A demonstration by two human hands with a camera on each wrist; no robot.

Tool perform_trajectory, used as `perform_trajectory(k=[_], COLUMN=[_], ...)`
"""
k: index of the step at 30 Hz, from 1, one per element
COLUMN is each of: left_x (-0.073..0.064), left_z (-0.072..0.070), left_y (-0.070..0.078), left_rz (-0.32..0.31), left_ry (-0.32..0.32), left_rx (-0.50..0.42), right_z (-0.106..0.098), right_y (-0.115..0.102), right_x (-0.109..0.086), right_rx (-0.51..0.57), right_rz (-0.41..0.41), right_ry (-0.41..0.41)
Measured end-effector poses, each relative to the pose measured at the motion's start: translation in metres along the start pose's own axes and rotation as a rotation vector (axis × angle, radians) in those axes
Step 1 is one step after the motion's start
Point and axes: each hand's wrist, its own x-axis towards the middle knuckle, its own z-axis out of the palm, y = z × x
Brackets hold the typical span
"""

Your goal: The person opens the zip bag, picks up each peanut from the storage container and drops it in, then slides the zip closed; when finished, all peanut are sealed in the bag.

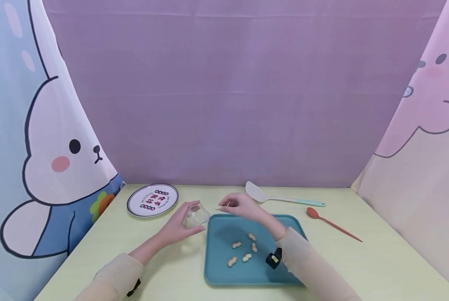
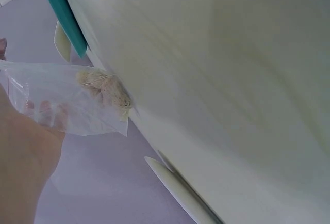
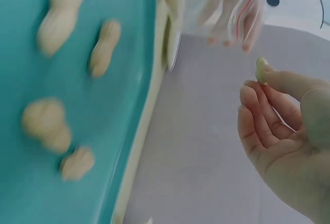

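Observation:
My left hand (image 1: 179,223) holds a clear zip bag (image 1: 196,216) with its mouth turned toward the right hand. Several peanuts (image 2: 108,89) lie in the bottom of the bag in the left wrist view. Between thumb and fingertips, my right hand (image 1: 241,206) pinches a small pale peanut (image 3: 262,70), mostly covered by the fingers. This hand hovers over the far edge of a teal tray (image 1: 218,274), a short way right of the bag. Several unshelled peanuts (image 1: 247,258) are scattered on the tray.
A white plate (image 1: 134,205) with red print and a dark rim sits at the back left. Behind the tray lies a white spatula (image 1: 256,193) with a mint handle, and a red spoon (image 1: 333,225) is to its right. A purple curtain (image 1: 216,100) hangs behind the table.

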Motion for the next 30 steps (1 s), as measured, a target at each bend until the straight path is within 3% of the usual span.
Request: perform_trajectory(k=[9, 15, 30], left_x=[0.000, 0.000, 0.001], left_z=[-0.002, -0.002, -0.001], left_y=[0.000, 0.000, 0.000], left_rz=[0.020, 0.019, 0.020], left_ry=[-0.001, 0.002, -0.011], left_rx=[-0.010, -0.010, 0.001], right_z=[0.022, 0.033, 0.036], right_y=[-0.021, -0.028, -0.028], right_x=[0.018, 0.025, 0.022], right_rx=[0.021, 0.034, 0.043], right_rz=[-0.076, -0.073, -0.073], right_ry=[0.001, 0.000, 0.023])
